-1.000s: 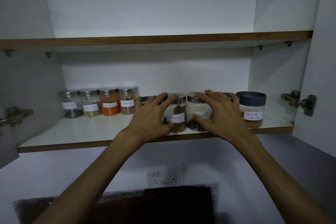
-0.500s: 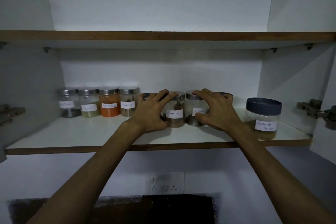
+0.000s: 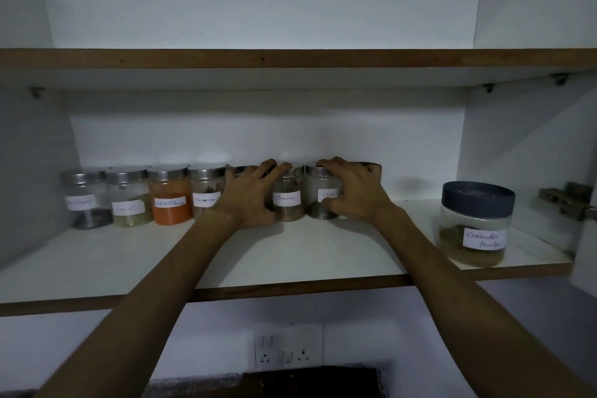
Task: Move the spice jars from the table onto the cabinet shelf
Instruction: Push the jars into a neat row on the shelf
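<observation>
A row of steel-lidded glass spice jars stands at the back of the lower cabinet shelf (image 3: pixel 290 268). From the left come a dark-spice jar (image 3: pixel 84 199), a green-seed jar (image 3: pixel 128 195) and an orange red chilli powder jar (image 3: pixel 169 194). My left hand (image 3: pixel 255 194) is wrapped around a jar it mostly hides, pressed against the cinnamon jar (image 3: pixel 288 199). My right hand (image 3: pixel 353 191) grips the cloves jar (image 3: pixel 321 195) and covers another jar behind it. All jars stand upright, side by side.
A wider coriander powder jar (image 3: pixel 476 228) with a dark blue lid stands alone near the shelf's right front edge. A door hinge (image 3: pixel 565 200) sticks out at the right wall. The upper shelf (image 3: pixel 290 58) runs overhead. A wall socket (image 3: pixel 287 346) sits below.
Both hands have pushed the jars they hold from the shelf's front toward the back wall, into line with the row on the left. The camera has come closer.
</observation>
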